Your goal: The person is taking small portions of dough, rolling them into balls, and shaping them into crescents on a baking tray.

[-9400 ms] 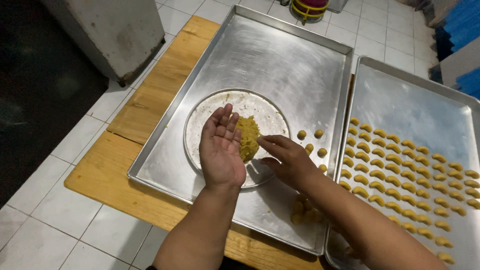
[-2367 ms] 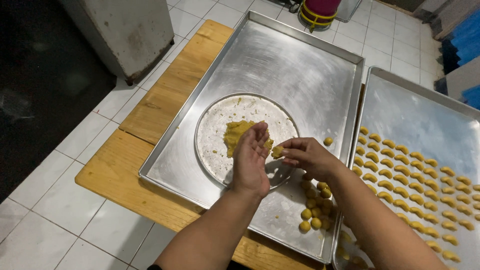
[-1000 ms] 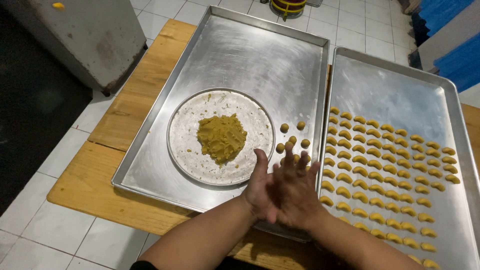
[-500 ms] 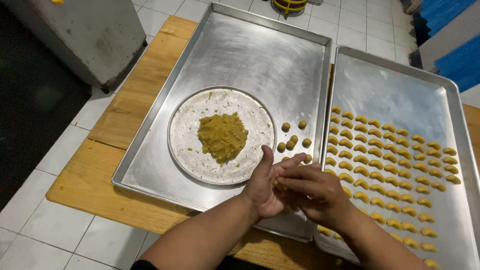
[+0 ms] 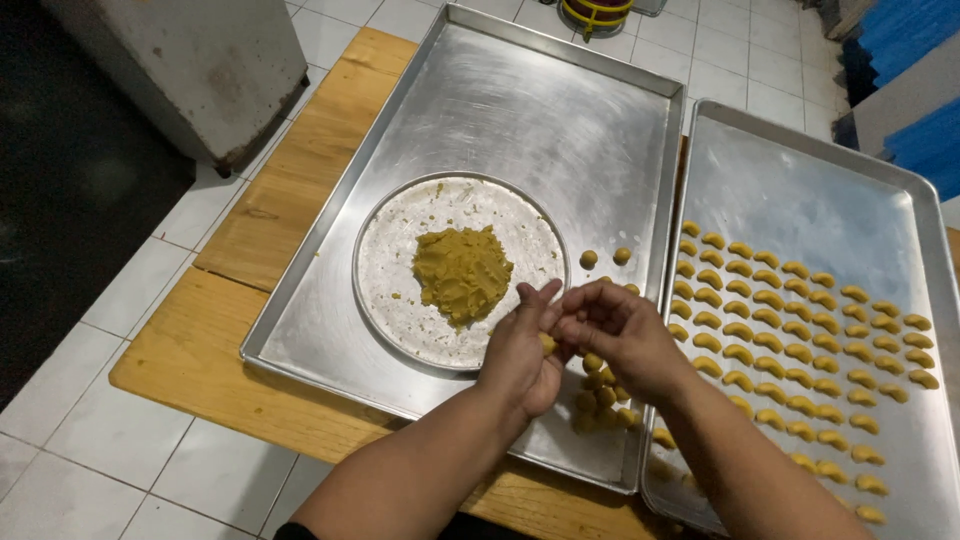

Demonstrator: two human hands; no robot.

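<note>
A small yellow dough piece [image 5: 547,343], only partly visible, sits pinched between the left hand [image 5: 520,352] and right hand [image 5: 615,330], both curled loosely with fingertips meeting above the near right corner of the steel tray [image 5: 560,120], just right of the round plate [image 5: 400,300] holding the dough mound [image 5: 461,272].

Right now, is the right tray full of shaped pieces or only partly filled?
Partly filled. Rows of small curved dough pieces cover the near part of the right tray, while its far part is bare metal.
</note>
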